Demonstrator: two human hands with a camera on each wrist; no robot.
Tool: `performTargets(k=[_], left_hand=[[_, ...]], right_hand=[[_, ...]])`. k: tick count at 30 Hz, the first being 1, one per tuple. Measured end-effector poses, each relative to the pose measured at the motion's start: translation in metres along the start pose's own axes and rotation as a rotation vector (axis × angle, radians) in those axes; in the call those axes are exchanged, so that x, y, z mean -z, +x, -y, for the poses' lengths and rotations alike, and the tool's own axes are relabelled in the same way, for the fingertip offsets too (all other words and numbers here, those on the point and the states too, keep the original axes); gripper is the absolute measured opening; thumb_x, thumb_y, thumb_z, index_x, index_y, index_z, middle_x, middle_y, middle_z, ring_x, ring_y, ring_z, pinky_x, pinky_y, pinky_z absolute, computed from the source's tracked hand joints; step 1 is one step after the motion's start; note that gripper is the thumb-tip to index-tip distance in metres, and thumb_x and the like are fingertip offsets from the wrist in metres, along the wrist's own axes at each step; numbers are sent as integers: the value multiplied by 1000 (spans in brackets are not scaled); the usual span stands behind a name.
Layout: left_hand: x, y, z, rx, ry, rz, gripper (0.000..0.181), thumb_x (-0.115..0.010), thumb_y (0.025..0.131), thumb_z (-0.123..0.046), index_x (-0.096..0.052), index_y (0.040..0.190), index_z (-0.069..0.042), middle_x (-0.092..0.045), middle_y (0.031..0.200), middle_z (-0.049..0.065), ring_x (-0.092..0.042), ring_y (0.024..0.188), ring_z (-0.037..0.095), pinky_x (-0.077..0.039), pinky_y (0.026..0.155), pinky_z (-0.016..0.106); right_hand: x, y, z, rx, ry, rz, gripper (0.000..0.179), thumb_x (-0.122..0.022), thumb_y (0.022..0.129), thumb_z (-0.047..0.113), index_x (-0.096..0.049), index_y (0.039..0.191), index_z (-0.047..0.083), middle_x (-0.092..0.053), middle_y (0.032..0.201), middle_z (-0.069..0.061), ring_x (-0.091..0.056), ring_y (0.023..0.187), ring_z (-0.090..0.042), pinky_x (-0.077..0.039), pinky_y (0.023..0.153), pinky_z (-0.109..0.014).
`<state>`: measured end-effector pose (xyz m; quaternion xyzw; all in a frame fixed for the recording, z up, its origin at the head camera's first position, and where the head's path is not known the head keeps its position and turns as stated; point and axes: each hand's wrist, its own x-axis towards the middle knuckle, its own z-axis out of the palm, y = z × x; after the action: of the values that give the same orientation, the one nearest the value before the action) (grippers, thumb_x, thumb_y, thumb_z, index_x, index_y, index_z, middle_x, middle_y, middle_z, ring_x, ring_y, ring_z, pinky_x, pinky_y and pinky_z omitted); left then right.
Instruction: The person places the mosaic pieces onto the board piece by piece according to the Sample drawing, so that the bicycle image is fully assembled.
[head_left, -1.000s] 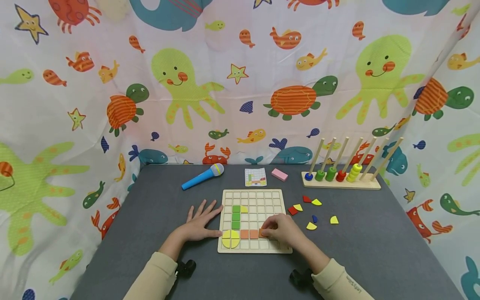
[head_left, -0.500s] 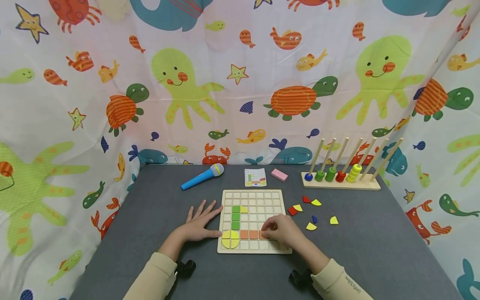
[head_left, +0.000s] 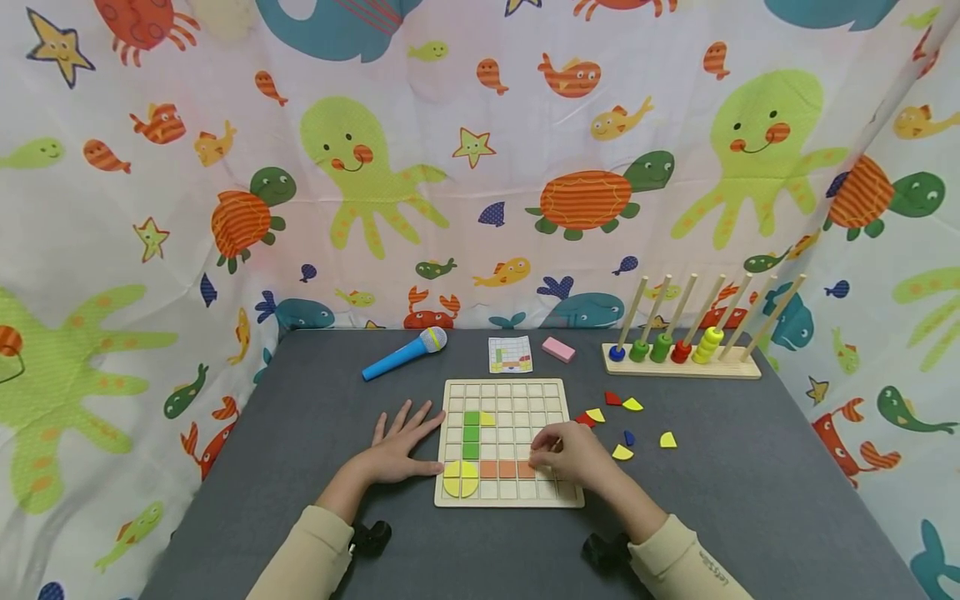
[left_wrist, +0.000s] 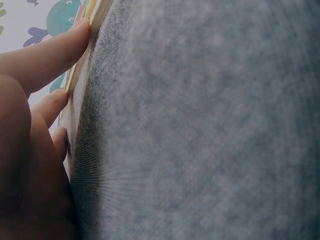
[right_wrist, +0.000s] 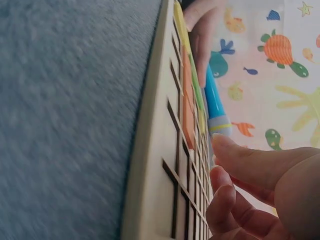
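Note:
A wooden grid board (head_left: 517, 400) lies on the table. My left hand (head_left: 396, 450) is spread flat beside it, thumb and a fingertip at its left edge. Over the lower right of the grid is my right hand (head_left: 572, 454), fingers loosely bent. In the right wrist view its thumb (right_wrist: 235, 152) and fingertips stand close over the board with no tile between them. Three orange square tiles (head_left: 507, 469) sit in a row, the rightmost right by the right fingertips. Left of them, yellow quarter-circle tiles (head_left: 461, 479) form a circle. Green square tiles (head_left: 471, 433) make a column, a yellow quarter-circle beside its top.
Loose red, blue and yellow pieces (head_left: 622, 452) lie right of the board. Behind it are a pattern card (head_left: 511, 355), a pink block (head_left: 558, 349) and a blue toy microphone (head_left: 405, 354). A peg stand with coloured rings (head_left: 682, 367) is at the back right.
The right fingers have drawn off the rightmost orange tile, which now shows in its cell, and the hand has shifted slightly right and up. The left hand has stayed in place.

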<state>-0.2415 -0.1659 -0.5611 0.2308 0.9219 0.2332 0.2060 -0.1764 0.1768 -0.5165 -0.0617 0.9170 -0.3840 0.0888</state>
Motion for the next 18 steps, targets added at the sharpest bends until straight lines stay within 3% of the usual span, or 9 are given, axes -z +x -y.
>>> performTargets(k=[13, 18], left_hand=[[5, -5, -6, 1, -2, 2, 93, -63, 85, -72, -18, 161, -41, -4, 171, -6, 15, 156, 31, 17, 116, 67], [6, -5, -6, -1, -5, 2, 94, -63, 85, -72, -19, 161, -40, -5, 171, -5, 16, 156, 31, 16, 116, 67]], right_hand=[[24, 2, -10, -50, -7, -51, 8, -82, 86, 17, -76, 92, 16, -66, 78, 4, -58, 73, -15, -49, 63, -29], [34, 3, -18, -32, -21, -83, 13, -82, 85, 17, -77, 96, 12, -67, 79, 4, -58, 74, -15, -49, 64, -29]])
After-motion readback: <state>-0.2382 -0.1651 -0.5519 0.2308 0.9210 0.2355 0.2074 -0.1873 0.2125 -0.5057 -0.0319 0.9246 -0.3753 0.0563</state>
